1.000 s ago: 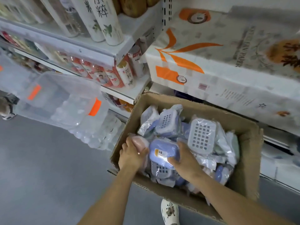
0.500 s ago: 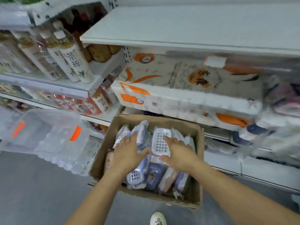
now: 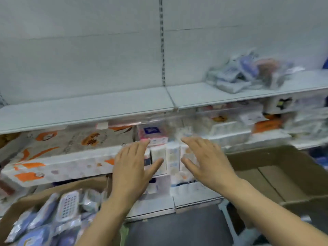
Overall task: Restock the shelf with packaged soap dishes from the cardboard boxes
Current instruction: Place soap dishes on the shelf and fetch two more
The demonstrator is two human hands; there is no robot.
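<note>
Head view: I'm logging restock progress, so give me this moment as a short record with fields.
left hand: open, holds nothing
right hand: open, holds nothing
full cardboard box: lower left, packaged soap dishes inside
second cardboard box: right, looks empty
upper shelf: blurred pile of packets at right

At the lower left of the frame we see an open cardboard box (image 3: 21, 201) heaped with bagged soap dishes (image 3: 68, 206), blue and white. Upper right, a blurred pile of dishes (image 3: 248, 73) lies on the shelf (image 3: 106, 107). An emptier box (image 3: 292, 174) sits right.
</note>
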